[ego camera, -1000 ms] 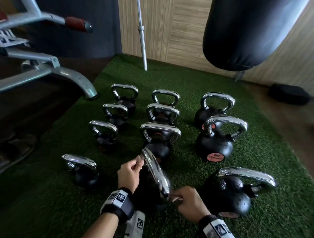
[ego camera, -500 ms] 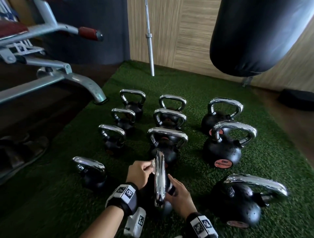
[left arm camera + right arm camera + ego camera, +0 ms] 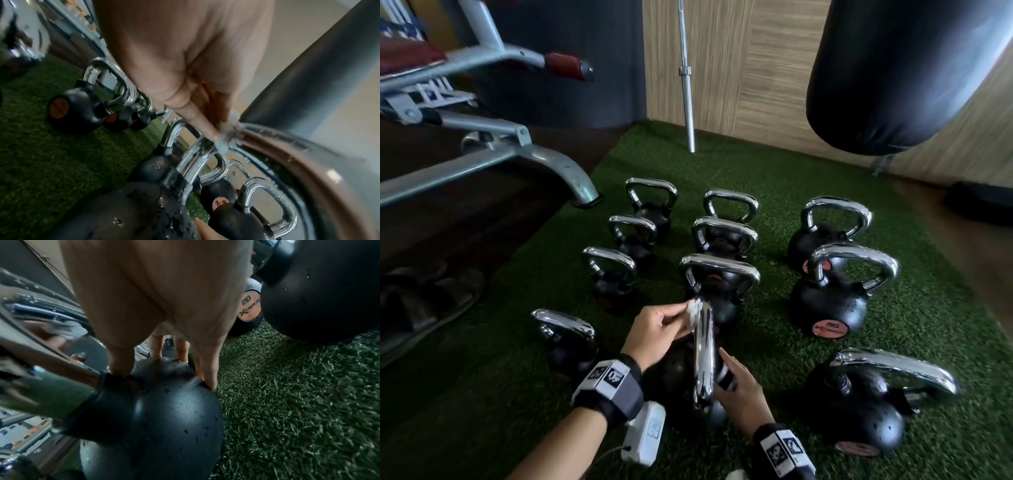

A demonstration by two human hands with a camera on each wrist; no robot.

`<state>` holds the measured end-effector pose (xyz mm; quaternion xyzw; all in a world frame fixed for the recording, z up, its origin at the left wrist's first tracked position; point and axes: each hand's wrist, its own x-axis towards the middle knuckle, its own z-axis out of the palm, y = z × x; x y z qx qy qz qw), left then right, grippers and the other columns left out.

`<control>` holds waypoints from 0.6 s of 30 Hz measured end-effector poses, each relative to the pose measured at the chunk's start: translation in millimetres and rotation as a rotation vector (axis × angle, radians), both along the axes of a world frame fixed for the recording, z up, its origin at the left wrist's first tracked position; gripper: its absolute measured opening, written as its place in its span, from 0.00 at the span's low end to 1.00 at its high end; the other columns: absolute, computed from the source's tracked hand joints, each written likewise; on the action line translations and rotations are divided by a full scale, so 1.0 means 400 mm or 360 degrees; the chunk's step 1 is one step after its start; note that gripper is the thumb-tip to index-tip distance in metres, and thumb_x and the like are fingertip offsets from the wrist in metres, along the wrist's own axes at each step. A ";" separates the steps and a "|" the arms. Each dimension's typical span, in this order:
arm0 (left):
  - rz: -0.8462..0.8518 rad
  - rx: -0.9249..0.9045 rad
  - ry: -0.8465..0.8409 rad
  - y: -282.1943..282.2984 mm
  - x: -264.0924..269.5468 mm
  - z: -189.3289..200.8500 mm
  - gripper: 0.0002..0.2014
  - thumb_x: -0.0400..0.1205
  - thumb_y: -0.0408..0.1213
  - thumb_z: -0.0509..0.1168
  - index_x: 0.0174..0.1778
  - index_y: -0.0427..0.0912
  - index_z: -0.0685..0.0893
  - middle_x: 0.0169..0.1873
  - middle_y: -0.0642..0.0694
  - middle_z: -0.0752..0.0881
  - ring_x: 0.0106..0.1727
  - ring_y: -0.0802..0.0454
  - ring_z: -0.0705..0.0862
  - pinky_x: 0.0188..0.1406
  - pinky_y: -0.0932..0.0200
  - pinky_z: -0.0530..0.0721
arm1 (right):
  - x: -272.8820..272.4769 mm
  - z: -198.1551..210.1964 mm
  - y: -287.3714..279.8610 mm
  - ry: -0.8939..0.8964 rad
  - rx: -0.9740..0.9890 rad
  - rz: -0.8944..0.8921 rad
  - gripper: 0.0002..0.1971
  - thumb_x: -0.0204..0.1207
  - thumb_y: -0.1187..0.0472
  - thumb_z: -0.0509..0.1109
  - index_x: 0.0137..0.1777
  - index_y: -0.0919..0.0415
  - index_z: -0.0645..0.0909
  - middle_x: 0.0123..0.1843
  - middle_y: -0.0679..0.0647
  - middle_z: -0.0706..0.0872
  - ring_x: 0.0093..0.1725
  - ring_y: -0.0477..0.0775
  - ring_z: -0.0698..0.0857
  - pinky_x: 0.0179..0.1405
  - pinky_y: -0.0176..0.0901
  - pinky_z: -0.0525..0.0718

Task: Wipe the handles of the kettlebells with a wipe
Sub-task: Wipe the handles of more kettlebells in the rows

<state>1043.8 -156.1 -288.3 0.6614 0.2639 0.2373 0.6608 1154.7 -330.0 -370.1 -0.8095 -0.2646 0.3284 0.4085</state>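
Observation:
Several black kettlebells with chrome handles stand on green turf (image 3: 774, 178). The nearest one's chrome handle (image 3: 703, 353) runs away from me, edge-on. My left hand (image 3: 654, 329) pinches a small white wipe (image 3: 693, 308) against the far top of that handle; the wipe (image 3: 224, 141) shows at the fingertips in the left wrist view. My right hand (image 3: 739, 387) rests with straight spread fingers (image 3: 121, 363) on the kettlebell's black body (image 3: 170, 415), beside the handle's base.
A big kettlebell (image 3: 859, 411) lies close on the right, another (image 3: 568, 342) on the left. A black punching bag (image 3: 893, 68) hangs at upper right. A grey bench frame (image 3: 500, 150) stands left; a steel bar (image 3: 686, 75) leans on the wooden wall.
My left hand has slid the wipe along to the far top of the handle. My right hand has moved from the handle's near end onto the kettlebell's body. The handle now points straight away.

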 end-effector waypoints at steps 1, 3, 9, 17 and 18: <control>-0.0039 0.0024 0.0006 -0.005 -0.017 -0.001 0.14 0.83 0.26 0.71 0.61 0.45 0.91 0.57 0.50 0.93 0.62 0.51 0.91 0.60 0.56 0.90 | -0.003 0.004 0.000 -0.0002 0.0004 0.0006 0.40 0.70 0.53 0.84 0.83 0.45 0.73 0.83 0.49 0.76 0.83 0.47 0.72 0.85 0.48 0.69; -0.0112 0.0053 0.0012 -0.017 -0.050 0.002 0.14 0.80 0.32 0.74 0.62 0.42 0.91 0.58 0.50 0.93 0.63 0.53 0.90 0.61 0.55 0.90 | -0.005 0.003 0.002 0.0015 0.0025 -0.0008 0.43 0.63 0.45 0.84 0.80 0.39 0.74 0.84 0.49 0.75 0.84 0.47 0.72 0.85 0.50 0.69; 0.0023 -0.0167 0.0061 -0.034 -0.035 0.059 0.09 0.80 0.29 0.75 0.55 0.37 0.93 0.49 0.42 0.95 0.51 0.53 0.93 0.47 0.65 0.90 | 0.012 0.004 0.006 -0.0021 -0.0046 0.0026 0.41 0.70 0.51 0.84 0.83 0.42 0.72 0.79 0.51 0.79 0.78 0.55 0.78 0.80 0.53 0.75; -0.0236 -0.0308 0.0211 -0.040 -0.090 0.061 0.08 0.79 0.29 0.75 0.53 0.33 0.93 0.48 0.36 0.94 0.52 0.45 0.94 0.50 0.58 0.92 | 0.021 0.017 0.002 -0.0035 -0.0003 0.0004 0.40 0.68 0.53 0.87 0.80 0.48 0.77 0.72 0.47 0.79 0.73 0.47 0.79 0.77 0.42 0.76; -0.0189 -0.0301 0.0184 -0.050 -0.091 0.063 0.08 0.79 0.29 0.75 0.52 0.33 0.93 0.47 0.37 0.94 0.51 0.45 0.94 0.48 0.59 0.92 | 0.021 0.019 0.001 -0.0040 -0.0002 0.0010 0.40 0.68 0.54 0.87 0.80 0.49 0.77 0.70 0.46 0.78 0.72 0.47 0.78 0.76 0.42 0.76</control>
